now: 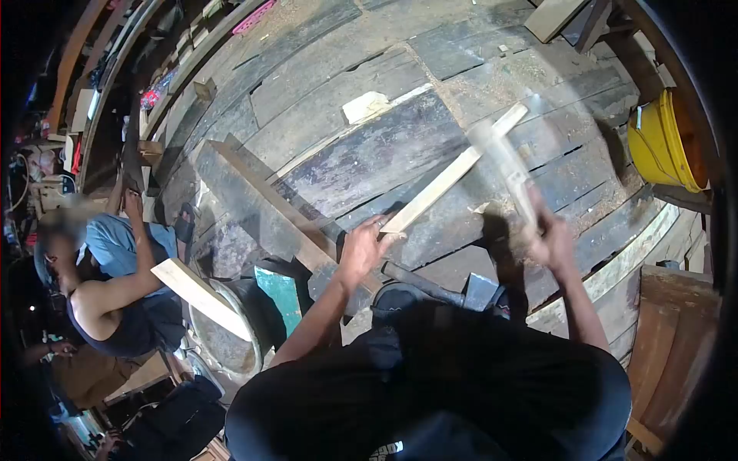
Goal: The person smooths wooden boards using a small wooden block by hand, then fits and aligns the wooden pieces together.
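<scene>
My left hand [364, 250] is closed round the near end of a narrow pale wood strip [438, 187], which slants away up and to the right above the plank floor. In my right hand [547, 244] is the handle of a motion-blurred tool [508, 167]; its pale head is over the strip's far half, and whether they touch I cannot tell. A long wooden beam [269, 207] lies to the left of my left hand. Near my feet lies an axe-like tool with a dark handle [421, 281] and a grey metal head [480, 292].
At the left a person [115, 292] sits near a pale board [201, 300] and a round container [231, 338]. A yellow bucket [659, 146] stands at the right, above brown boards [667, 346]. A pale wood block [366, 107] lies on the plank floor [323, 92].
</scene>
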`<state>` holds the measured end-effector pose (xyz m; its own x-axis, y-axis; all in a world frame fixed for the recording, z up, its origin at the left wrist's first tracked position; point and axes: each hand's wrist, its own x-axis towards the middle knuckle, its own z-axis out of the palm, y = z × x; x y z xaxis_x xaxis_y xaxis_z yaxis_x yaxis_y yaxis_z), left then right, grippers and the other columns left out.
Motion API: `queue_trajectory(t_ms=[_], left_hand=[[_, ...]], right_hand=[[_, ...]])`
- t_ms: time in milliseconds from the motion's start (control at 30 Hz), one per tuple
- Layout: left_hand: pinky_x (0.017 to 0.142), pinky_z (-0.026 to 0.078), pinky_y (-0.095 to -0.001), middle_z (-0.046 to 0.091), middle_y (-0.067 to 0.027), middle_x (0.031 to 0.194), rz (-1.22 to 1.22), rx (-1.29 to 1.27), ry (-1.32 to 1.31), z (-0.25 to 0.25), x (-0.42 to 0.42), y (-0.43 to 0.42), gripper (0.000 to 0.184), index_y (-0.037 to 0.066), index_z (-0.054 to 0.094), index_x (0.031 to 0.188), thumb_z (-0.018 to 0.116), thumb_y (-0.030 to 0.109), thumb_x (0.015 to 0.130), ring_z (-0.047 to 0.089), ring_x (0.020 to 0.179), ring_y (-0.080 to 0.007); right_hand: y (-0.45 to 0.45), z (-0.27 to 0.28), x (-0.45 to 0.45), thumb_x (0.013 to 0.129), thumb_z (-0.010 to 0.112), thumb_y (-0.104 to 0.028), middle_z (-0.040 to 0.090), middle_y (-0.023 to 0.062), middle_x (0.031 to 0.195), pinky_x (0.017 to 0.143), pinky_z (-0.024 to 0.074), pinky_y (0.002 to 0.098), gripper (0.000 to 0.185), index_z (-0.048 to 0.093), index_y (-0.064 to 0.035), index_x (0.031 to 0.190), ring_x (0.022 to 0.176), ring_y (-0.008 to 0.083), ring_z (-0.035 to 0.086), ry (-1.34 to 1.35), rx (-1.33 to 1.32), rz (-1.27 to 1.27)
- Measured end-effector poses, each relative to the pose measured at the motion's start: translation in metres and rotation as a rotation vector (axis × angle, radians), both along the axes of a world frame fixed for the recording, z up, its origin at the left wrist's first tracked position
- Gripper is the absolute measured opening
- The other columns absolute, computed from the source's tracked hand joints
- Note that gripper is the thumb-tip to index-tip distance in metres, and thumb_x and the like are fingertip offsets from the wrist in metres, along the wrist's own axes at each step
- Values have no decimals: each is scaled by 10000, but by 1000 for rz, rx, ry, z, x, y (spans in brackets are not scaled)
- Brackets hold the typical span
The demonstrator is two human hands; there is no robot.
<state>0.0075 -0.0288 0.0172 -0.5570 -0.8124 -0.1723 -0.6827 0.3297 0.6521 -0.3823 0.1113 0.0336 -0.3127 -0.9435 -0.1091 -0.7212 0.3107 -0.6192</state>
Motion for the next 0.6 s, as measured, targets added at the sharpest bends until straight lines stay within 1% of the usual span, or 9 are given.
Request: queue_trajectory(t_ms=[33,100,133,267,367,433,500,533,600], left_hand=[[885,566,-476,727,-205,1164,-11,-26,8,-4,1,-1,487,85,722,1330,782,386,952,711,1049,-444],[888,568,-475,732,-202,1165,4,-38,-3,-10,1,0,497,92,725,1331,780,403,947,716,1049,-435],[887,569,-474,733,-202,1161,3,-37,12,-8,1,0,500,92,727,1327,783,406,943,717,1048,-433],[881,569,-486,731,-189,1170,-3,0,18,-2,-1,1,501,124,721,1349,763,426,953,714,1043,-432],[874,568,-499,723,-174,1187,-24,-7,-23,-1,0,0,508,149,713,1374,733,457,970,705,1043,-429],[873,567,-499,722,-172,1190,-27,-10,-43,0,0,2,510,145,714,1369,734,459,968,704,1043,-429],[867,564,-505,722,-173,1176,3,12,-49,-1,0,2,519,132,718,1361,737,469,966,702,1040,-432],[875,566,-501,723,-185,1192,-1,-1,-62,-3,0,2,534,112,719,1358,734,476,967,704,1051,-430],[884,568,-497,723,-197,1196,0,-11,-58,-3,0,1,543,104,718,1357,732,482,968,705,1059,-429]], right_hand=[[-15,21,-3,924,721,-323,741,249,1263,890,628,447,760,464,-258,1637,1071,397,772,-44,-72,-89],[-27,17,-14,941,704,-338,713,234,1336,952,609,465,790,402,-277,1668,1153,402,737,12,-140,-126],[-25,24,-14,956,688,-352,685,215,1395,995,591,464,794,369,-296,1681,1202,407,711,26,30,-148],[-18,7,-11,967,682,-378,688,220,1390,986,587,472,790,360,-306,1684,1208,426,703,34,-98,-134],[-19,21,-8,975,675,-387,666,232,1416,990,581,478,782,360,-298,1685,1242,429,686,-17,23,-157],[-17,13,-12,975,675,-376,659,277,1413,981,575,500,770,376,-289,1680,1237,457,687,-1,-29,-148],[-20,13,-18,972,671,-361,690,315,1304,963,568,526,758,390,-281,1672,1152,481,710,36,-66,-119],[-20,20,-18,953,694,-255,654,291,1207,933,560,543,774,391,-274,1665,1055,489,692,139,18,-121],[-22,17,-19,939,698,-195,623,277,1199,921,558,536,792,387,-272,1664,1038,481,676,136,-15,-120]])
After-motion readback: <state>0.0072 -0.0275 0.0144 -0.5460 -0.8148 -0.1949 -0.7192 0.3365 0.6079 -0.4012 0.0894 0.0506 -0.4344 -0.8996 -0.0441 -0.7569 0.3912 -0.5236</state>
